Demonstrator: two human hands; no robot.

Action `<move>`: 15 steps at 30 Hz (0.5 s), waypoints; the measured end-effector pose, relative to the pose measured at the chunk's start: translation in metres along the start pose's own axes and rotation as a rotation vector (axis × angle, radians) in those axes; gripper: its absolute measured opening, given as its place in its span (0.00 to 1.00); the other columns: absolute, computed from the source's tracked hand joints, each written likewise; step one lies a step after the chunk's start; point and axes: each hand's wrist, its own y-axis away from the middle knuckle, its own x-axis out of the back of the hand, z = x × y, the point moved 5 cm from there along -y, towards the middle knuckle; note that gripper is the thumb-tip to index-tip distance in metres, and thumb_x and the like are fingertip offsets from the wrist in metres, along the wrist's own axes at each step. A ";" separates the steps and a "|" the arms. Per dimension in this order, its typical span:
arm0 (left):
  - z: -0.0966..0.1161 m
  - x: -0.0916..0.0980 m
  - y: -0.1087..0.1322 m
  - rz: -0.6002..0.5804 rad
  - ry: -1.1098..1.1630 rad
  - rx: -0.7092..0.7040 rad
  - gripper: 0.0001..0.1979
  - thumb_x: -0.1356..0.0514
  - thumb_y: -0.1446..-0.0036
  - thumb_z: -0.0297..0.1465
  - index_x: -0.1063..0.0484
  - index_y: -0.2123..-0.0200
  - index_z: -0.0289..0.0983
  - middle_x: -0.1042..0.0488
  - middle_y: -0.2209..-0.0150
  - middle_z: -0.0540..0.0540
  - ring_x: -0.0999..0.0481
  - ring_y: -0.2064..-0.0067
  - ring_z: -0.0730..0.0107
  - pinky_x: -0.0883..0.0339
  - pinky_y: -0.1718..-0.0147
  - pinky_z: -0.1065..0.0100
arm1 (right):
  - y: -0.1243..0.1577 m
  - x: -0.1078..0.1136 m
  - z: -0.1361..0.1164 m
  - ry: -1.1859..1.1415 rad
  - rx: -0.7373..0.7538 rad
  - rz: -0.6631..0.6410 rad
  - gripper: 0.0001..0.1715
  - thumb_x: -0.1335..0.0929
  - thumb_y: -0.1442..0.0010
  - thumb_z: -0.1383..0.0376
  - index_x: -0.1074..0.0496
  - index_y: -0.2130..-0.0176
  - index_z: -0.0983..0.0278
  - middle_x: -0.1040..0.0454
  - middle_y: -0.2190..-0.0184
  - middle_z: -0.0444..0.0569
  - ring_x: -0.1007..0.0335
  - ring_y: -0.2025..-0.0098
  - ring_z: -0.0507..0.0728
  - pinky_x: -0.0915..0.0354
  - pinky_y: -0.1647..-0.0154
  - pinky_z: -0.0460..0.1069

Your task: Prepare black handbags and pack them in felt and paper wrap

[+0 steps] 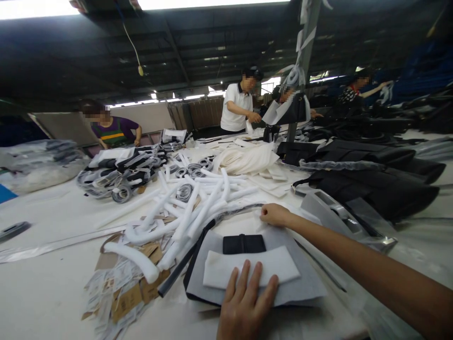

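My left hand (246, 304) lies flat with fingers spread on a white foam strip (247, 269), which rests on a grey fabric sheet (304, 283) with a dark edge. A small black pouch (244, 244) sits just behind the strip. My right hand (275, 215) reaches across with its fingers closed, pinching the far edge of a thin clear plastic sheet (247, 215) over the grey sheet. What exactly lies between its fingers is hard to make out.
White foam tubes (191, 208) pile up to the left, over cardboard tags (127, 297). Black bags (375, 184) and a grey plastic part (332, 212) lie right. Folded white cloth (247, 160) sits behind. Three people work at the table's far side.
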 end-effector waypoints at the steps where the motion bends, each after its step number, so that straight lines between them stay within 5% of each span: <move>1: 0.000 0.000 0.000 0.007 -0.002 -0.004 0.18 0.46 0.30 0.34 0.29 0.40 0.51 0.23 0.43 0.50 0.26 0.40 0.60 0.50 0.31 0.57 | 0.002 -0.001 0.002 -0.071 0.016 -0.016 0.16 0.31 0.32 0.58 0.27 0.49 0.64 0.26 0.49 0.51 0.26 0.52 0.59 0.27 0.52 0.58; 5: 0.000 -0.001 0.000 -0.002 -0.003 -0.007 0.18 0.47 0.29 0.33 0.29 0.40 0.51 0.23 0.44 0.49 0.26 0.40 0.59 0.51 0.31 0.55 | 0.016 -0.003 0.007 -0.412 0.104 -0.083 0.18 0.31 0.33 0.57 0.28 0.49 0.66 0.23 0.55 0.51 0.24 0.58 0.56 0.26 0.57 0.54; 10: 0.000 0.001 -0.002 -0.020 0.022 -0.004 0.18 0.48 0.29 0.33 0.28 0.40 0.50 0.23 0.43 0.49 0.25 0.40 0.59 0.51 0.31 0.55 | 0.039 0.013 0.000 -0.787 0.256 -0.060 0.38 0.28 0.39 0.49 0.38 0.37 0.61 0.22 0.50 0.57 0.22 0.52 0.58 0.27 0.56 0.50; 13: -0.001 0.001 -0.002 -0.033 0.030 -0.004 0.18 0.48 0.29 0.32 0.28 0.40 0.50 0.23 0.43 0.49 0.26 0.39 0.59 0.49 0.32 0.56 | 0.070 0.029 -0.013 -0.899 0.355 -0.031 0.47 0.27 0.41 0.48 0.45 0.31 0.56 0.23 0.46 0.55 0.24 0.47 0.59 0.29 0.48 0.51; 15: 0.000 0.001 -0.002 -0.052 0.034 0.004 0.19 0.48 0.29 0.32 0.29 0.40 0.50 0.24 0.43 0.49 0.28 0.38 0.59 0.48 0.32 0.55 | 0.107 0.034 -0.024 -0.816 0.494 -0.075 0.40 0.28 0.39 0.50 0.39 0.33 0.54 0.22 0.47 0.52 0.22 0.49 0.59 0.29 0.47 0.52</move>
